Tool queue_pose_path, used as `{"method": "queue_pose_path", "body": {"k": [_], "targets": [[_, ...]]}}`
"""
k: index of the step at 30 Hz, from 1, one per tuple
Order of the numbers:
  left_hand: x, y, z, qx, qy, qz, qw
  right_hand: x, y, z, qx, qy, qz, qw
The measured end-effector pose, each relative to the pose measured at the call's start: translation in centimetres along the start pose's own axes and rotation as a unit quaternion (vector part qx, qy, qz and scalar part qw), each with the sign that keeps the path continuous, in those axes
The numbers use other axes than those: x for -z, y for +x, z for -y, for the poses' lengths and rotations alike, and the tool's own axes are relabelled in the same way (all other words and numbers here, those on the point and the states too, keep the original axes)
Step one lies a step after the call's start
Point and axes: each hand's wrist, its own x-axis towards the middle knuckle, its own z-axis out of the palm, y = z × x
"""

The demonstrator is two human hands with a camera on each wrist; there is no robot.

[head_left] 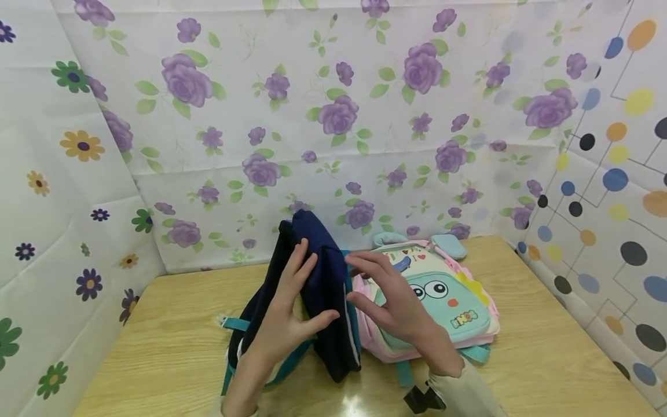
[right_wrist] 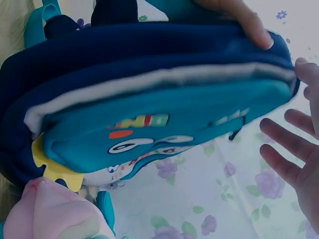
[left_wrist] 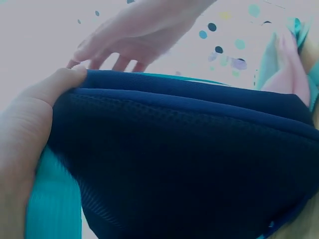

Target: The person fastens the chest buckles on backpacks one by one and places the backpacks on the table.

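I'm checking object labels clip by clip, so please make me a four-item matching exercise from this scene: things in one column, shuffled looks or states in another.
1. navy backpack
2. pink-edged backpack
3. tabletop
4. back cloth

A. purple floral print
B. lying front side up
C. touched by the left hand
D. light wood grain

Pairs: 1-C, 2-B, 3-D, 4-A

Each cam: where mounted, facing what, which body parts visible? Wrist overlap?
Head: on the head, facing forward-down at table, navy backpack and pink backpack; left hand, right hand, sleeves visible.
Left wrist: worn there, facing the navy backpack's dark side; left hand at left edge, right hand beyond.
Right wrist: worn there, facing that backpack's teal front; right hand at right edge, part of left hand at top.
Wrist views share navy backpack and both hands.
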Motion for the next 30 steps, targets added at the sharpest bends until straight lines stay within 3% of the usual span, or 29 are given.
{"method": "queue_pose_path", "body": {"k": [10,16,30], "targets": [[-1.5,0.0,0.3,-0.047,0.001,0.006,0.9989,0.1,0.3,0.7,-0.008,-0.034,-0.001,0.999],[-2.4,0.1,0.1,-0.053,0.004,0.031,0.9981,0.5,0.4,1.0,-0.037,-0.067,-0.007,0.997],[-3.5,0.0,0.4,-0.074,-0.001,0.044,0.9963,0.6,0.4,1.2,-0.049,-0.123,-0.027,0.991]]}}
